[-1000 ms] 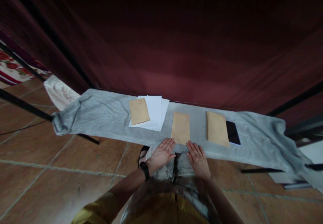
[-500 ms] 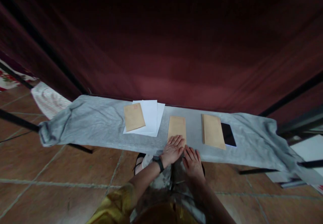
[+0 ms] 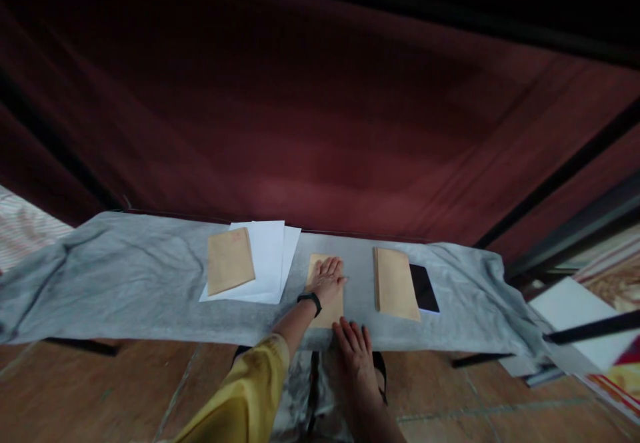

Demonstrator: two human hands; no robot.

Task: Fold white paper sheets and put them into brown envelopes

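A single brown paper envelope [image 3: 332, 312] lies flat on the grey cloth in front of me. My left hand [image 3: 327, 282], with a dark band on its wrist, rests palm down on the envelope's upper part, fingers stretched out. At the envelope's lower right corner, my right hand [image 3: 356, 350] lies flat over the front edge of the cloth, fingers extended. Whether its fingertips press on the envelope or just beside it, I cannot tell. Neither hand grips anything.
Grey cloth [image 3: 145, 276] covers the narrow bench. To the left, another brown envelope [image 3: 230, 261] lies on white paper sheets [image 3: 270, 256]. On the right, a stack of brown envelopes [image 3: 397, 284] partly covers a dark flat tablet-like device [image 3: 424, 288]. A dark red curtain [image 3: 300, 130] hangs behind.
My left hand has slid forward from the envelope's lower end to its upper part. My right hand stays near the lower corner. The camera view has shifted, moving the bench left and down.
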